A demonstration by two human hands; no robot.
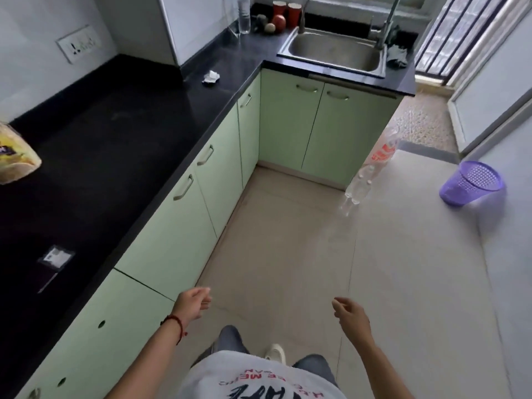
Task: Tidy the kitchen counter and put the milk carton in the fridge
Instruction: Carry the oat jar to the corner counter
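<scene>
The black L-shaped counter runs along the left and the back. A crumpled white paper lies on it near the corner. A yellow packet sits at the far left edge, and a small clear sachet lies closer to me. My left hand and my right hand hang low over the floor, fingers loosely curled, holding nothing. No milk carton or fridge is in view.
Two red cups, an apple and a clear bottle stand at the back beside the steel sink. Empty plastic bottles lean by the green cabinets. A purple mesh bin stands on the floor at right.
</scene>
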